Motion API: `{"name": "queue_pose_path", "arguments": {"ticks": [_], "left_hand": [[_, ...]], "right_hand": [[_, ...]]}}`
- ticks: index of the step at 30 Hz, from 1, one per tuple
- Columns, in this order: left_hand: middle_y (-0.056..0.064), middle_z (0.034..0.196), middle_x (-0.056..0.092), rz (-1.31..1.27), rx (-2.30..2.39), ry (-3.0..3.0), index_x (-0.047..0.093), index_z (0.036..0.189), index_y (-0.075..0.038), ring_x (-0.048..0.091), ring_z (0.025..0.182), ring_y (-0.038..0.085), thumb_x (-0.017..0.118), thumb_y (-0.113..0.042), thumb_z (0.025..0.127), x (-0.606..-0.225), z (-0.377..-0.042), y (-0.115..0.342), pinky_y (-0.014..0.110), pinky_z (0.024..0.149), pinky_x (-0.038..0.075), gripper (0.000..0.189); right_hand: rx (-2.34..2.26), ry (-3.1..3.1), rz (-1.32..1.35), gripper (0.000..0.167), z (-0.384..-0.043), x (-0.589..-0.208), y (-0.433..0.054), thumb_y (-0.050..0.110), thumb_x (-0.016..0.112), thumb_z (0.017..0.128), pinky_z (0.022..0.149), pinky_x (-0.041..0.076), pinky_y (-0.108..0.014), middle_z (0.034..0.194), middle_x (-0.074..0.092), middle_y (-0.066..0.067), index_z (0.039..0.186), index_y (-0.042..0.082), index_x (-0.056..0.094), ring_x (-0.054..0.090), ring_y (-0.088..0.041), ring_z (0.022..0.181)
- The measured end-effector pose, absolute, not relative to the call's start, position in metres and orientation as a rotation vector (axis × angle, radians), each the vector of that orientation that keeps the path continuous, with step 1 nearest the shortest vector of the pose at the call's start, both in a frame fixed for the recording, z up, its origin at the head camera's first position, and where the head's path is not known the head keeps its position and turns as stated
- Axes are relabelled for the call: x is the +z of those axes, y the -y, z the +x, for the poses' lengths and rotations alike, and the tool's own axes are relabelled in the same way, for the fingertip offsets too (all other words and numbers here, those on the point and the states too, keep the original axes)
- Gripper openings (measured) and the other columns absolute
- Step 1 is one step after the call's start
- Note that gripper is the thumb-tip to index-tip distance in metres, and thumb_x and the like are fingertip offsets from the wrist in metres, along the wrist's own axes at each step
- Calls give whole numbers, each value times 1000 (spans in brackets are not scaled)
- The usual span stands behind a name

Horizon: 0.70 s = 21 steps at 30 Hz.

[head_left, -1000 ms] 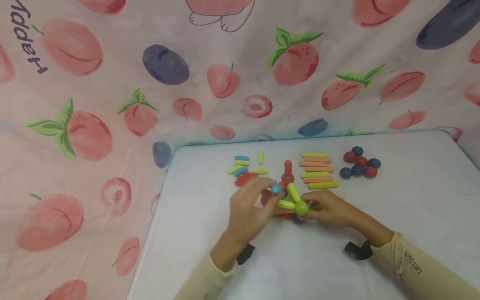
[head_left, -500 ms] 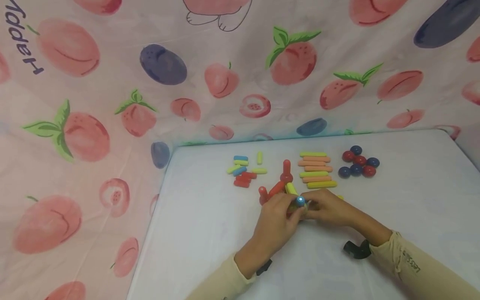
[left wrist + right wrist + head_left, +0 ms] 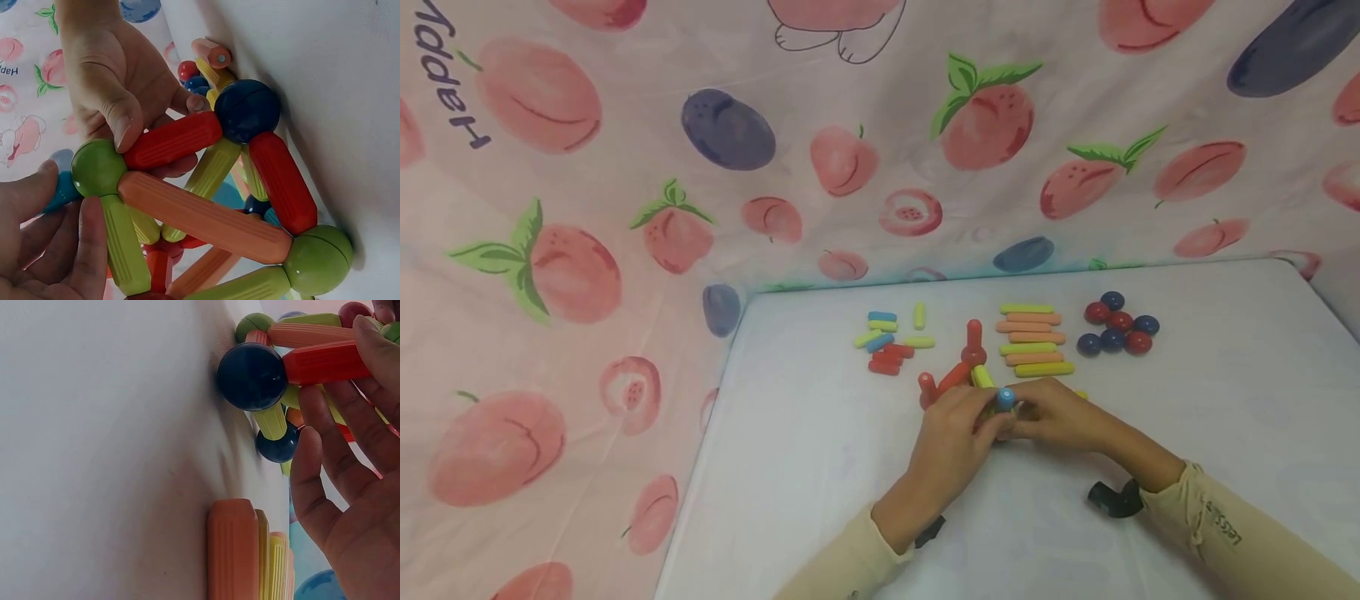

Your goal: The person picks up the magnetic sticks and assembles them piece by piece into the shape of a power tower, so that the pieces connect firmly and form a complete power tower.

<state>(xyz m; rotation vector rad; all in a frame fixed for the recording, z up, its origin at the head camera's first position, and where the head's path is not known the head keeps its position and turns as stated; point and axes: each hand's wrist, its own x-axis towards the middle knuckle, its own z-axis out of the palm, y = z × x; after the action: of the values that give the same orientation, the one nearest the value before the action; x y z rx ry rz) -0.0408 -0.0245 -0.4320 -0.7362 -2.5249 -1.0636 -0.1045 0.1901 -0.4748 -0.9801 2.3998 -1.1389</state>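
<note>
My left hand (image 3: 946, 437) pinches a short blue magnetic rod (image 3: 1005, 398), which stands up from the top green ball (image 3: 99, 167) of a rod-and-ball structure. Its fingers lie close around that ball in the left wrist view. My right hand (image 3: 1058, 417) grips the upper end of a red rod (image 3: 178, 139) just beneath the same ball. This red rod runs down to a dark blue ball (image 3: 251, 377) near the table. An orange rod (image 3: 203, 215) and a yellow-green rod (image 3: 125, 247) also meet the green ball. In the head view my hands hide most of the structure.
Short blue, yellow-green and red rods (image 3: 886, 367) lie at the back left. Longer orange and yellow rods (image 3: 1036, 337) are lined up behind the structure. Red and blue balls (image 3: 1112, 340) cluster at the back right. A red rod (image 3: 973, 335) stands upright at the structure's far side.
My left hand has moved right with the blue rod and brought it onto the top green ball, where the rod now stands upright. My right hand has stayed in place.
</note>
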Motion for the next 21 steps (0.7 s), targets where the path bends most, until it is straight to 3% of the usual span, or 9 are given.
{"name": "queue_pose_path", "arguments": {"ticks": [6,11,13,17,21], "left_hand": [[-1,104,75,-742,-1070,2471,72,118,-9,68,93,7,84,-20,85,-430,-35,36,9,85,52,36],[-7,84,73,-555,-1071,2642,75,95,-14,65,77,4,84,-26,85,-425,-28,66,14,72,54,18],[-7,78,67,-391,-1081,2822,72,90,-15,59,71,5,84,-31,85,-426,-30,81,16,64,51,21],[-1,96,67,-202,-1149,3052,68,111,-13,63,86,13,83,-35,86,-440,-42,98,24,73,56,36],[-1,118,70,-293,-1302,3046,65,129,-15,68,109,17,80,-30,90,-463,-58,97,29,89,59,44]], "right_hand": [[-1164,-2375,-959,31,-105,-474,-192,41,78,88,81,58,-24,104,74,18,117,28,73,63,-5,88],[-1205,-2350,-956,18,-106,-474,-192,31,80,89,84,59,-26,100,74,16,104,30,71,65,-5,90],[-1216,-2349,-953,17,-107,-474,-192,28,81,88,83,59,-26,97,72,16,100,31,69,64,-5,89],[-1223,-2340,-946,18,-108,-475,-192,25,82,87,80,60,-27,94,71,15,95,31,66,63,-6,86],[-1173,-2357,-931,19,-112,-474,-192,24,82,87,81,59,-26,93,71,17,94,31,66,66,-5,89]]}}
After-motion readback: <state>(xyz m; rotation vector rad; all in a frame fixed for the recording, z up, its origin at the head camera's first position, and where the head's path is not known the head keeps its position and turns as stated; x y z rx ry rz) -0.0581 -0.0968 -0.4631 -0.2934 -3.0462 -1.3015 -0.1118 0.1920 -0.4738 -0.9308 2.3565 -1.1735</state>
